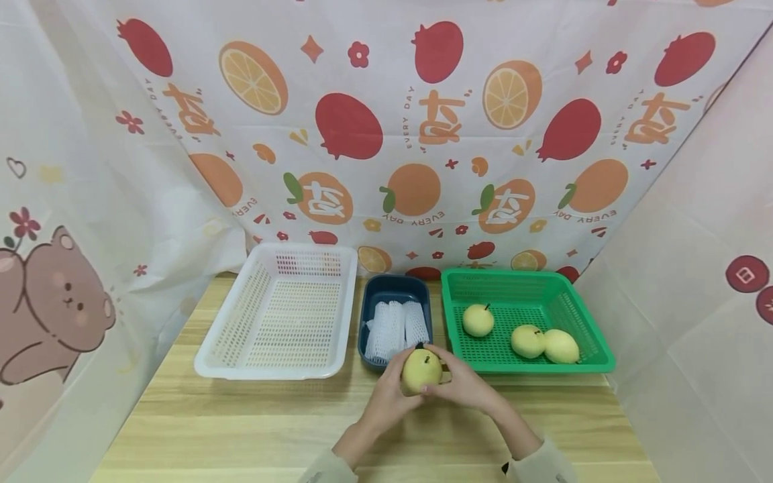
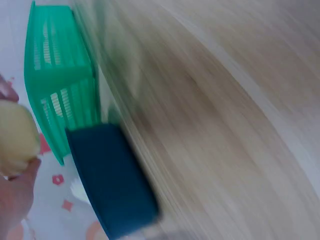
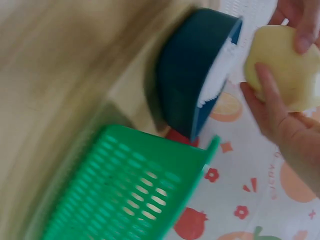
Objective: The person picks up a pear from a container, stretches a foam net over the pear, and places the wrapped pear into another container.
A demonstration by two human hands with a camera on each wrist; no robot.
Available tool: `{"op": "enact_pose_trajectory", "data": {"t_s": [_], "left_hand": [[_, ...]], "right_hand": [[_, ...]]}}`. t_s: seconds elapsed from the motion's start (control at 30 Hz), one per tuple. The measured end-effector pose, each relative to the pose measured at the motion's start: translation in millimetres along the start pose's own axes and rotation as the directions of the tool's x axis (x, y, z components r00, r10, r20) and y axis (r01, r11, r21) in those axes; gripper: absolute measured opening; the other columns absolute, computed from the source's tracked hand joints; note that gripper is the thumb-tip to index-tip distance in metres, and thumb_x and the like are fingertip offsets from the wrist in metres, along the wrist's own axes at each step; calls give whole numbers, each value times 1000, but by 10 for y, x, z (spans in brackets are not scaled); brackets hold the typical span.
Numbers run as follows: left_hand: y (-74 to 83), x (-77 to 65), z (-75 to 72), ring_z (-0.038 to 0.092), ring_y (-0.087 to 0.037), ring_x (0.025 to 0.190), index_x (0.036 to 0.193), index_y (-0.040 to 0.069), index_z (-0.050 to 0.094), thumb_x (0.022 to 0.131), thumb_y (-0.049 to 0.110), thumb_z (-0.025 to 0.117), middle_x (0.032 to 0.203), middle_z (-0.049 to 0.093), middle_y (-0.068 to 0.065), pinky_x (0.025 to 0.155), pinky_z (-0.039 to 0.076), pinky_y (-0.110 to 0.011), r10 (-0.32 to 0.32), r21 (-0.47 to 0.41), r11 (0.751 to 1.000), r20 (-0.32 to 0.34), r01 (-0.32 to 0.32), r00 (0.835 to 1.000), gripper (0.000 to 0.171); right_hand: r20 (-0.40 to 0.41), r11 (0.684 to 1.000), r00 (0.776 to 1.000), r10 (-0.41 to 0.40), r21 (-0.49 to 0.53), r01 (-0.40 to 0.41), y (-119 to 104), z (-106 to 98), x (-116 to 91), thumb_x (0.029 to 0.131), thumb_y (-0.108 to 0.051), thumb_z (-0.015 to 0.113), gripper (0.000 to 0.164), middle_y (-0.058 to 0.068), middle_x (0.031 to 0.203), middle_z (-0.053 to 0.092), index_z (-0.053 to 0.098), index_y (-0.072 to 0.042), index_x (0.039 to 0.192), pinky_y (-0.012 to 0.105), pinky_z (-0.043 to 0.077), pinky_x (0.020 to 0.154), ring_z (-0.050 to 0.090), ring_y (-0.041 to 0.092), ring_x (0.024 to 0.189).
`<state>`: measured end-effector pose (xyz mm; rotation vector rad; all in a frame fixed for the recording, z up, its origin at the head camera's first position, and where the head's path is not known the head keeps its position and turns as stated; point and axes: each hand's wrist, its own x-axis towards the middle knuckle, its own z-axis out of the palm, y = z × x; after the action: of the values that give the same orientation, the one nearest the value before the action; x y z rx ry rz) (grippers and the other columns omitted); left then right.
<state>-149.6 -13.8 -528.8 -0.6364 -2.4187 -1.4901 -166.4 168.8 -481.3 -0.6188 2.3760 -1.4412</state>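
Both hands hold one round yellow pear [image 1: 421, 371] with a dark stem, in front of the navy tray. The left hand [image 1: 388, 400] grips its left side, and the right hand [image 1: 464, 385] grips its right side with fingers around it. In the right wrist view, fingers of both hands touch the pear [image 3: 280, 62]; in the left wrist view the pear [image 2: 17, 137] is cut off at the left edge. White foam net sleeves [image 1: 394, 329] lie in the navy tray [image 1: 364, 335] just behind the hands. Several more pears [image 1: 478, 320] sit in the green basket [image 1: 594, 342].
A white plastic basket [image 1: 272, 373] stands at the left of the wooden table [image 1: 253, 429], and the green basket at the right. Behind them hangs a fruit-print cloth [image 1: 374, 67]. Pale walls close in both sides.
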Motion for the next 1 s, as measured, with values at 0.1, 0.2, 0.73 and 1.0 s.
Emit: {"op": "enact_pose_trajectory", "data": {"t_s": [0.1, 0.2, 0.73, 1.0], "left_hand": [[-69, -50, -96, 47, -27, 114, 134, 1, 39, 67, 16, 82, 129, 45, -13, 90, 43, -41, -10, -47, 999, 42, 12, 999, 80], [-137, -106, -161, 47, -29, 114, 133, 1, 39, 67, 22, 82, 129, 45, -14, 88, 45, -38, -11, -94, 995, 80, 18, 997, 81], [-345, -371, -303, 48, -28, 111, 133, 2, 36, 68, 33, 80, 126, 46, -12, 89, 44, -43, -159, -59, 981, 294, 184, 943, 85], [-458, -406, -312, 50, -28, 110, 133, 3, 35, 68, 32, 81, 124, 48, -11, 89, 42, -48, -160, 18, 986, 330, 164, 930, 85]], "right_hand": [[61, 993, 998, -23, 121, 15, 92, 74, -13, 80, -19, 73, 81, 20, 141, 28, 25, -7, 144, 33, 49, 83, 39, 39, 118], [106, 976, 994, -25, 216, 1, 197, 148, -24, 78, -9, 73, 83, 19, 143, 24, 24, -13, 145, 30, 47, 84, 36, 41, 121], [67, 976, 998, 0, 216, -14, 497, 618, -2, 71, 3, 74, 83, 23, 135, 33, 30, -5, 141, 28, 49, 81, 44, 38, 113], [24, 991, 1000, -19, 130, 15, 627, 771, 24, 71, -3, 77, 82, 15, 134, 37, 33, -8, 139, 24, 49, 79, 47, 31, 111]]}}
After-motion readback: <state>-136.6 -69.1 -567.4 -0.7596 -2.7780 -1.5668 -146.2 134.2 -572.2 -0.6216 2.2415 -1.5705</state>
